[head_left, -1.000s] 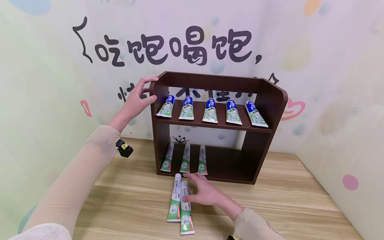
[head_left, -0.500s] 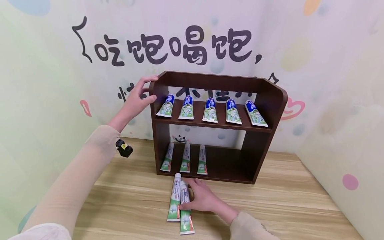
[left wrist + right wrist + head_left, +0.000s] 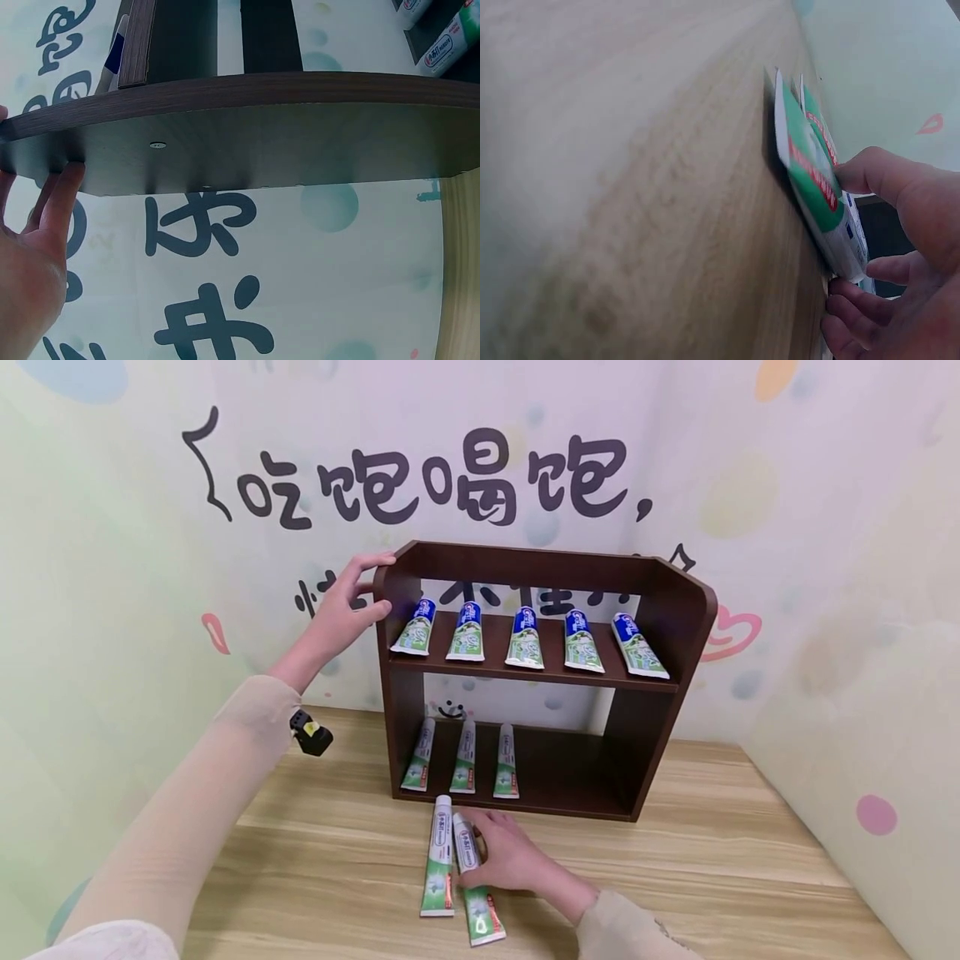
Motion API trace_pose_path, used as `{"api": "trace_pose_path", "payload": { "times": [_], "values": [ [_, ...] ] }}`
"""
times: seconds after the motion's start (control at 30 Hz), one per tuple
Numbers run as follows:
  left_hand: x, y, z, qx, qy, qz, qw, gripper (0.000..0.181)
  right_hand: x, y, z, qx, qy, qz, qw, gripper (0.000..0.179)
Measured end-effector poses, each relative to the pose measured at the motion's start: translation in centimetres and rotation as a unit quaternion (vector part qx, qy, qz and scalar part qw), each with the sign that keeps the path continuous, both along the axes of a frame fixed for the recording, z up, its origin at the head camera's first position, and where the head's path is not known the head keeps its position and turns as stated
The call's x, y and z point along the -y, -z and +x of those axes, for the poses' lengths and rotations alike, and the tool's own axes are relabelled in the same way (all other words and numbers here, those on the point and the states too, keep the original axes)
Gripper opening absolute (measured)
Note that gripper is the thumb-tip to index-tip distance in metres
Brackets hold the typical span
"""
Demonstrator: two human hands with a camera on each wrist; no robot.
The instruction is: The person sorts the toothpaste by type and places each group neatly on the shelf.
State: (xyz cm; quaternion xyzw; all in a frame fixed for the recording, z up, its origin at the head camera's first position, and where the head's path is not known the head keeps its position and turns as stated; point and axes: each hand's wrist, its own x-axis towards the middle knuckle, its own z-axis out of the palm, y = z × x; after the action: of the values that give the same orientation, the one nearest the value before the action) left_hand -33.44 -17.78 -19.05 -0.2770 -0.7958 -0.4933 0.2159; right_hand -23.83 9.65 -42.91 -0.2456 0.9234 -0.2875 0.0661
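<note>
In the head view my left hand (image 3: 341,614) grips the upper left side panel of a dark brown two-tier shelf (image 3: 536,564). Its fingertips touch the panel (image 3: 225,146) in the left wrist view, some on its outer face. Low in front of the shelf, my right hand (image 3: 510,856) pinches a green-and-white toothpaste tube (image 3: 483,917) between thumb and fingers; this tube (image 3: 810,172) lies tilted just off the table in the right wrist view. A second such toothpaste tube (image 3: 437,868) lies close by to its left, cap toward the shelf.
Several blue-capped green toothpaste tubes (image 3: 525,639) stand in a spaced row on the upper tier. On the lower tier, three green-and-white tubes (image 3: 464,758) sit toward the left, with bare board (image 3: 577,768) to their right. A printed wall (image 3: 750,485) rises behind the wooden table (image 3: 712,860).
My right hand has come down onto the right-hand tube and taken hold of it. The tube's lower end has swung to the right, away from its neighbour. My left hand stays put.
</note>
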Motion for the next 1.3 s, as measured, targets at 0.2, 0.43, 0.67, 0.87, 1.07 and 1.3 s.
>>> {"api": "trace_pose_path", "payload": {
  "times": [0.2,0.43,0.67,0.87,1.07,1.3],
  "values": [
    [0.0,0.1,0.0,-0.006,-0.002,-0.003,1.0,0.053,-0.6,-0.1,-0.3,0.037,-0.008,-0.029,0.9989,0.093],
    [-0.1,0.0,0.1,-0.006,-0.005,-0.002,1.0,0.053,-1.5,-0.6,-0.7,0.049,-0.018,-0.007,0.9986,0.085],
    [-0.1,0.0,0.0,-0.007,-0.004,-0.001,1.0,0.053,-2.1,-0.8,-0.5,0.067,-0.009,-0.009,0.9977,0.084],
    [-0.1,-0.1,0.0,-0.007,-0.004,-0.001,1.0,0.053,-2.6,-1.1,-0.5,0.071,-0.007,-0.004,0.9974,0.079],
    [0.0,0.0,-0.1,-0.004,0.0,0.001,1.0,0.053,-2.9,-1.2,-0.6,0.071,-0.003,0.02,0.9973,0.076],
    [0.0,0.1,-0.1,0.0,-0.002,0.0,1.0,0.053,-3.0,-1.7,-0.4,0.075,-0.011,0.04,0.9963,0.075]
  ]
}}
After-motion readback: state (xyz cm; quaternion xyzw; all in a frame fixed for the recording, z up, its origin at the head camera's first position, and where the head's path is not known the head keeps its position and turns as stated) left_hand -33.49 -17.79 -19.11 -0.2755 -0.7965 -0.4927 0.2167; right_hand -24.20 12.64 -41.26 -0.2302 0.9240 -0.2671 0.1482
